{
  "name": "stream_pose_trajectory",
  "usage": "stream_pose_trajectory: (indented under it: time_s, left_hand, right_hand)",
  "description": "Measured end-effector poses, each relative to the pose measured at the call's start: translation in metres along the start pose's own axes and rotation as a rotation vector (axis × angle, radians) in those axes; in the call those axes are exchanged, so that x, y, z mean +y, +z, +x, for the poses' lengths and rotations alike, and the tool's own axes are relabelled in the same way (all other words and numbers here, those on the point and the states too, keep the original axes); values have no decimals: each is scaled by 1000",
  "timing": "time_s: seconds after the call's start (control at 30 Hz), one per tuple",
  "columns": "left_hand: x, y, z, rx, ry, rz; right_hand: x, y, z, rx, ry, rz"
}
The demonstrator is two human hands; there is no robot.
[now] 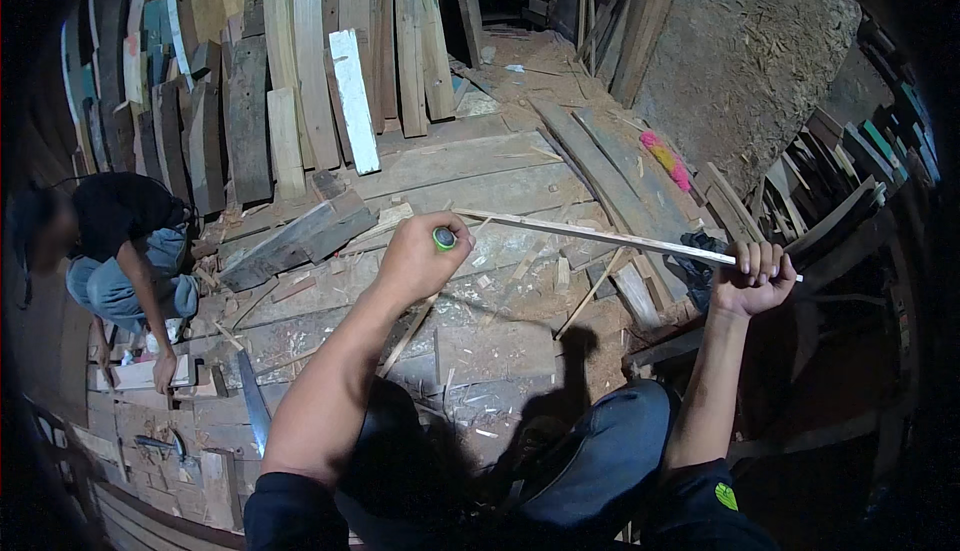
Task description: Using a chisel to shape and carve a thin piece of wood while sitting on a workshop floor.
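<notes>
My right hand (752, 279) is closed around one end of a long thin wooden strip (610, 236), which slants up and left toward my other hand. My left hand (425, 256) is wrapped round a tool handle (444, 239) whose round grey end with a bright green ring faces up. The rest of that tool is hidden by the fingers. The strip's far end lies right by my left fingers; whether they touch it I cannot tell. Both hands are above the plank floor (500, 351).
A co-worker (135, 261) crouches at the left, hands at a pale wood block (150, 373). A saw blade (252, 401) lies beside my left arm. Upright boards (310, 61) lean at the back. A big rough panel (750, 51) stands right, near a pink-and-yellow fluffy thing (664, 159).
</notes>
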State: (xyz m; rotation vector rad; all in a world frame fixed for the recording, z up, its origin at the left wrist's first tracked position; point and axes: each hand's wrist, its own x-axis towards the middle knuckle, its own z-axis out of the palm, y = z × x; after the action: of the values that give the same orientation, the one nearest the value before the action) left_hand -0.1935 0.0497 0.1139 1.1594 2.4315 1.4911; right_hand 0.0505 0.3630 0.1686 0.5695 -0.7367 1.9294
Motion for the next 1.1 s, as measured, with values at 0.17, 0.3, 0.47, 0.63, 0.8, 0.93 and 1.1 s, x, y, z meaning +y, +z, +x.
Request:
stream_pose_trajectory:
  time_s: [0.17,0.3,0.47,0.63,0.8,0.93,1.1]
  left_hand:
    - [15,1,-7,-143,148,111]
    - [11,-1,-8,80,193,-132]
    - [-5,-21,2,351,0,-554]
    - [-21,-42,8,498,9,-451]
    - [-35,-44,12,460,-78,-453]
    - [-29,-36,13,403,-37,-445]
    - [-8,-32,8,343,-6,-546]
  right_hand:
    - [2,-3,-1,6,-103,-227]
    - [6,1,-6,38,-63,-118]
    - [-8,29,-6,-234,48,7]
    - [-8,61,-18,-364,90,-83]
    - [17,91,-76,-549,267,-474]
    - [45,105,-143,-226,268,-544]
    - [79,109,-209,-302,228,-778]
